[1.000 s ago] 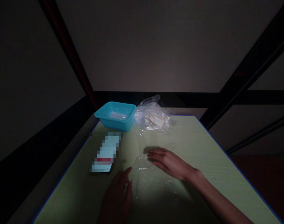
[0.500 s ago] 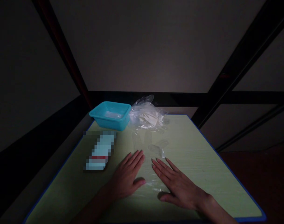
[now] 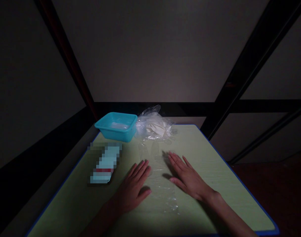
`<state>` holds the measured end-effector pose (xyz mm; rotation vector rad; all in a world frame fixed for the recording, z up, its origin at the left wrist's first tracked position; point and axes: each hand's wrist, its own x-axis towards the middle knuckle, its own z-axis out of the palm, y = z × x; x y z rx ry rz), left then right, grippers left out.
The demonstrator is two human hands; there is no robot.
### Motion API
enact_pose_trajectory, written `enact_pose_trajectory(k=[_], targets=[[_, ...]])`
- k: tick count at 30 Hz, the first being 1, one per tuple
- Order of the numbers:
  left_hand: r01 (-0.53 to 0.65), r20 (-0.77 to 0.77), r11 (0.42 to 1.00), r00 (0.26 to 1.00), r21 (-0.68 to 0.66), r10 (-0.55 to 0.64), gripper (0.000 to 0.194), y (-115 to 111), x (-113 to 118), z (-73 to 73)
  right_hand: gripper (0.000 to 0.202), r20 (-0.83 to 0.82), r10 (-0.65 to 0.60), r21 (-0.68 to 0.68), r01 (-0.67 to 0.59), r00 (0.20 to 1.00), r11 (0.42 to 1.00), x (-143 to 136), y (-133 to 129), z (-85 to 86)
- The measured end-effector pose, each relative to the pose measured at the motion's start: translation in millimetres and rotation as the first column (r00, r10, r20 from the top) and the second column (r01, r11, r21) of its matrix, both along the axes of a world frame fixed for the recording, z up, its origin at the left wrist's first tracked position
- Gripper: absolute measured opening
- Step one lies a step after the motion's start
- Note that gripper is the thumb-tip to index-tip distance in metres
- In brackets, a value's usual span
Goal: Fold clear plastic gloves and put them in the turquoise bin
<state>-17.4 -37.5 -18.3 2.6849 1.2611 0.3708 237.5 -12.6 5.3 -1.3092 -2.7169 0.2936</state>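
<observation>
A thin transparent plastic glove [image 3: 162, 184] lies spread on the green tabletop, its outline faint. My left hand [image 3: 134, 187] rests flat at its left side, fingers apart from the thumb, holding nothing. On the right, my right hand [image 3: 187, 174] hovers low over the glove's upper right part, fingers stretched and thumb out, with its shadow beneath. Behind the hands sits a crumpled heap of clear plastic [image 3: 156, 126] with a whitish piece in it.
A blue basket [image 3: 119, 135] with something clear inside stands at the back left. Nearer, a blurred-out flat device [image 3: 105, 163] lies on the table [image 3: 219, 194], which has a blue edge. A wall rises behind.
My right hand has moved up and forward, off the lower part of the plastic, and its shadow now shows apart from it. My left hand has barely moved. The view has shifted slightly.
</observation>
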Motion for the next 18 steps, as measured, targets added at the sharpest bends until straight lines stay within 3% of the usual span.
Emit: enact_pose_trajectory(k=[3, 9, 18], targets=[[-0.007, 0.007, 1.0, 1.0, 0.001, 0.007, 0.06, 0.0, 0.3, 0.4, 0.071, 0.005, 0.007, -0.038, -0.007, 1.0, 0.999, -2.8, 4.0, 3.5], [0.015, -0.021, 1.0, 1.0, -0.012, -0.015, 0.058, 0.0, 0.5, 3.8, 0.057, -0.078, -0.2, 0.0, 0.2, 0.977, 0.98, 1.3, 26.0, 10.0], [0.002, -0.092, 0.997, 0.996, -0.083, -0.009, 0.057, -1.5, 3.3, 11.2, 0.052, -0.091, -0.152, -0.024, 0.151, 0.984, 0.988, -6.2, 66.7, 7.3]])
